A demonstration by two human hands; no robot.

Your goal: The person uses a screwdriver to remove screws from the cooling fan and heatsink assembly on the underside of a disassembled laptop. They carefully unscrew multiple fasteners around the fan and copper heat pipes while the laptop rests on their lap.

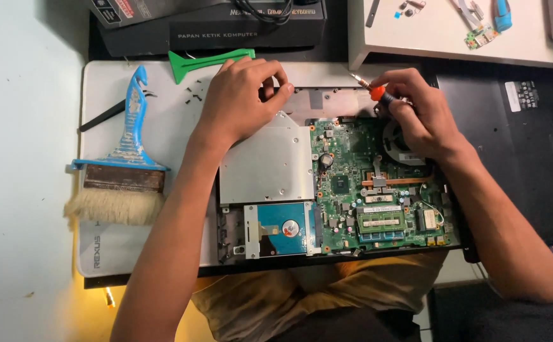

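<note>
Over the opened laptop, both my hands work near its far edge. My left hand rests on the bare far strip of the chassis, thumb and fingers pinched together at a spot just beyond the silver optical drive; whether anything sits in that pinch I cannot tell. My right hand is closed around a screwdriver with an orange collar, its tip pointing left and away from me, above the fan at the far right corner of the green motherboard.

Nearer me, a hard drive with a blue label sits in its bay, touching the near edge of the optical drive. Memory modules lie to its right, near the laptop's front edge. A copper heat pipe runs from under my right wrist toward the board's centre.

Laptop sits on a white mat; its near edge meets the counter edge at my lap. To the left of my left forearm: small black screws loose on the mat, a green plastic pry tool at the far edge, black tweezers, and a wide brush with a blue handle overhanging the mat's left edge. Open mat lies between brush and laptop.

Beyond the far edge, dark boxes are stacked. At far right, a white shelf carries a small green circuit board. Right of the laptop, a dark surface lies under my right forearm.
</note>
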